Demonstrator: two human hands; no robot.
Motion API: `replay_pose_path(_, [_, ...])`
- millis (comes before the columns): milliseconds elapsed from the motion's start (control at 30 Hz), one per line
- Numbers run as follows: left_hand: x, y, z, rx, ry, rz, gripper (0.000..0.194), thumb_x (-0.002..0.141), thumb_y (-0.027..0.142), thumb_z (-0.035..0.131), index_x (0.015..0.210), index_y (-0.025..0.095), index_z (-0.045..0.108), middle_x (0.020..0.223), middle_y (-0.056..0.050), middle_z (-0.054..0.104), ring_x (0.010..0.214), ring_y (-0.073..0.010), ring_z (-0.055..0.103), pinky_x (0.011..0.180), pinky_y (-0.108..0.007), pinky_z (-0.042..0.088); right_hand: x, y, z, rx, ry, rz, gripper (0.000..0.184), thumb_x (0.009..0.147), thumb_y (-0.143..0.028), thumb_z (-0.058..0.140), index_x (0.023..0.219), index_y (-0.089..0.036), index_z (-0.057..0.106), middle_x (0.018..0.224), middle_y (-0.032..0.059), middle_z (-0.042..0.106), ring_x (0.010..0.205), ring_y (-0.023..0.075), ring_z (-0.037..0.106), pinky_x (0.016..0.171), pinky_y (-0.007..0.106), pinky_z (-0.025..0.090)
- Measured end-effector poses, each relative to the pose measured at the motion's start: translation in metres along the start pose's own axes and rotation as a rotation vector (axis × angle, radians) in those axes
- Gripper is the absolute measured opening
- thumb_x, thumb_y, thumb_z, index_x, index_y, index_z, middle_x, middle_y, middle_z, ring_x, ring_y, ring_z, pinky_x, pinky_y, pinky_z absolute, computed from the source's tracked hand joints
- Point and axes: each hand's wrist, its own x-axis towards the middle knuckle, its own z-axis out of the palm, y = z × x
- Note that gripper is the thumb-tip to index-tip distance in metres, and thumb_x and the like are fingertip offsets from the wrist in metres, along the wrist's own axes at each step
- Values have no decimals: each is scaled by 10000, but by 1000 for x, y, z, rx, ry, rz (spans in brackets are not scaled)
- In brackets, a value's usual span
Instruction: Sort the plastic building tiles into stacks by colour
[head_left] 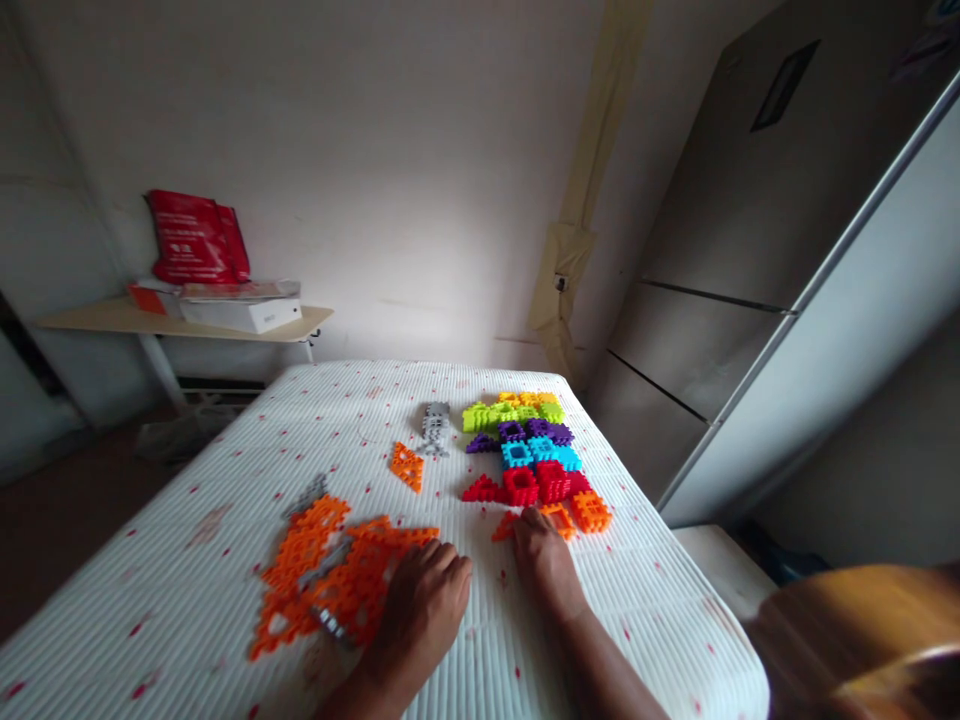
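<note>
My left hand [427, 598] is curled on the mattress-like cover at the right edge of a loose pile of orange interlocking plastic pieces [367, 575]; its fingertips are hidden, so what they hold cannot be made out. My right hand [544, 560] reaches further out, its bent fingers on an orange triangular building piece [506, 526]. Just right of those fingers lies an orange square piece [557, 520]. Beyond it, sorted rows of pieces run back: red [521, 486], light blue [517, 454], purple [512, 431], green [476, 417] and yellow [538, 398].
A lone orange piece [407, 466] and stacked grey pieces [435, 428] lie mid-surface. More grey pieces [307, 494] are near the orange pile. A side table [319, 318] with a red bag [191, 238] stands back left, a tall fridge [690, 240] at right.
</note>
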Motion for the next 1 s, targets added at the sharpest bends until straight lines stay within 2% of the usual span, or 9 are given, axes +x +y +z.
replay_pose_path(133, [1, 0, -1, 6, 3, 11, 208, 830, 121, 500, 658, 218, 565, 652, -3, 575, 670, -179, 533, 639, -341, 362, -1, -4, -5, 38, 15, 0, 266, 854, -32, 390, 686, -187, 526, 748, 33, 560, 648, 136, 540, 583, 224, 430])
replay_pose_path(233, [0, 1, 0, 4, 9, 3, 212, 821, 114, 507, 645, 215, 566, 644, -7, 576, 667, -172, 538, 638, -330, 370, -4, -10, -10, 104, 89, -35, 224, 856, -47, 385, 775, -185, 541, 836, 58, 578, 714, 156, 568, 616, 242, 449])
replay_pose_path(333, [3, 1, -4, -7, 15, -24, 215, 827, 128, 509, 640, 212, 576, 649, -11, 589, 673, -171, 548, 637, -319, 378, -7, -16, -14, 165, 124, -171, 221, 888, -68, 358, 853, -180, 546, 872, 68, 586, 753, 160, 579, 660, 250, 459])
replay_pose_path(400, [10, -7, -13, -19, 13, -56, 211, 840, 139, 493, 676, 214, 603, 670, -13, 609, 688, -169, 560, 655, -312, 387, -9, -20, -15, 165, 63, -278, 218, 909, -88, 355, 858, -181, 545, 833, 54, 584, 698, 149, 568, 622, 240, 447])
replay_pose_path(533, [29, -47, -46, 26, -80, -237, 224, 847, 137, 454, 793, 209, 659, 773, -29, 670, 771, -172, 595, 705, -290, 404, -11, -25, -14, 106, -52, -408, 228, 924, -122, 374, 763, -181, 525, 757, 31, 565, 615, 140, 530, 542, 242, 390])
replay_pose_path(600, [37, -77, -61, 68, -190, -363, 224, 831, 150, 459, 797, 215, 671, 821, -32, 689, 811, -175, 606, 719, -279, 406, -11, -27, -13, 91, -66, -416, 240, 929, -132, 374, 740, -180, 514, 744, 27, 557, 606, 137, 519, 533, 244, 368])
replay_pose_path(667, [43, -105, -69, 82, -241, -475, 235, 826, 170, 451, 824, 213, 683, 848, -44, 697, 804, -181, 619, 686, -274, 408, -11, -29, -13, 85, -82, -406, 250, 933, -135, 367, 733, -180, 510, 733, 23, 549, 600, 132, 511, 531, 244, 353])
replay_pose_path(800, [53, -136, -62, 43, -312, -466, 221, 811, 203, 478, 829, 212, 698, 859, -35, 715, 791, -171, 635, 677, -256, 431, -10, -30, -12, 79, -104, -379, 257, 924, -121, 357, 726, -182, 508, 726, 21, 542, 601, 131, 503, 536, 245, 339])
replay_pose_path(1000, [73, -125, -31, -14, -390, -284, 324, 728, 84, 532, 936, 262, 706, 1019, -4, 700, 997, -148, 592, 890, -236, 403, -10, -30, -12, 99, -93, -381, 251, 920, -126, 359, 727, -187, 508, 729, 24, 548, 609, 131, 504, 540, 246, 336])
